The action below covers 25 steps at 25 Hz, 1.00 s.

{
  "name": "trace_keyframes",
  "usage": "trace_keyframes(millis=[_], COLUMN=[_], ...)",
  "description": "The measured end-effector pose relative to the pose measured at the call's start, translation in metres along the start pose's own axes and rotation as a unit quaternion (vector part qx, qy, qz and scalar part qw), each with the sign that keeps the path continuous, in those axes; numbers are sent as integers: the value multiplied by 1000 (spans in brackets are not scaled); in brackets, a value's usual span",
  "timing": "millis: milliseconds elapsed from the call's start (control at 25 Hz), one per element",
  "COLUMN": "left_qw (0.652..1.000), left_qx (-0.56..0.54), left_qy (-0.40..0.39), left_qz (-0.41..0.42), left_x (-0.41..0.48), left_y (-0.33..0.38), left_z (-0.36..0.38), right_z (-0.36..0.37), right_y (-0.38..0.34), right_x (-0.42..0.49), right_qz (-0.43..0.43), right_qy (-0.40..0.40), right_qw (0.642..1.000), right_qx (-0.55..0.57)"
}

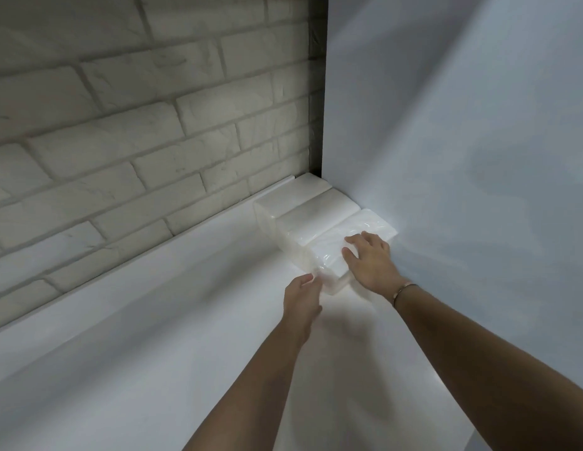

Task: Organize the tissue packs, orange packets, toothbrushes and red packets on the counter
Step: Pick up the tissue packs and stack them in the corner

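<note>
Three white tissue packs in clear wrap lie side by side in the far right corner of the white counter [153, 336]. The back pack [285, 196] touches the brick wall, the middle pack [311, 216] lies beside it, and the nearest pack [335, 245] sits in front. My right hand [370, 260] rests flat on top of the nearest pack, fingers fairly straight. My left hand [301, 299] touches that pack's near left corner with its fingertips. No orange packets, toothbrushes or red packets are in view.
A grey-white brick wall [137, 125] runs along the back of the counter. A plain pale wall [462, 141] closes the right side, with a dark vertical strip [318, 92] at the corner.
</note>
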State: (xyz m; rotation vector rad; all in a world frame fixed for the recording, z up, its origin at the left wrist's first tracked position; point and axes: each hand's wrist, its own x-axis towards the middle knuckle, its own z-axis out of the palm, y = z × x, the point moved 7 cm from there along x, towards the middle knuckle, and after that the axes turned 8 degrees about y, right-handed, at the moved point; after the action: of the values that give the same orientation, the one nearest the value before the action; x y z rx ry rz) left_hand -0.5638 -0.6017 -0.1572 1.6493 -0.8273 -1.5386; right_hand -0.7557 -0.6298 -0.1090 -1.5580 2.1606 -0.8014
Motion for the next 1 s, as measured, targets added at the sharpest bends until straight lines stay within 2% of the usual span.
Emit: trace_keyframes(millis=[240, 320, 400, 520, 600, 800, 1000], left_qw=[997, 994, 991, 982, 974, 956, 949], left_qx=[-29, -22, -14, 5, 15, 5, 31], left_qy=[20, 31, 48, 88, 115, 192, 218], left_qz=[66, 98, 126, 167, 194, 220, 226], left_x=[-44, -62, -83, -115, -137, -207, -270], left_y=[8, 14, 19, 20, 15, -14, -46], left_z=[-59, -90, -124, -179, -213, -317, -406], right_z=[-16, -25, -31, -20, -6, 45, 90], right_y=[-11, -21, -37, -78, -108, -193, -249], right_x=[-8, -16, -31, -71, -106, -223, -326], right_qz=[25, 13, -12, -68, -73, -28, 19], right_qy=[-71, -29, 52, 138, 152, 81, -19], right_qw=[996, 996, 996, 988, 984, 975, 957], right_qx=[-56, -82, -74, -8, 59, 204, 288])
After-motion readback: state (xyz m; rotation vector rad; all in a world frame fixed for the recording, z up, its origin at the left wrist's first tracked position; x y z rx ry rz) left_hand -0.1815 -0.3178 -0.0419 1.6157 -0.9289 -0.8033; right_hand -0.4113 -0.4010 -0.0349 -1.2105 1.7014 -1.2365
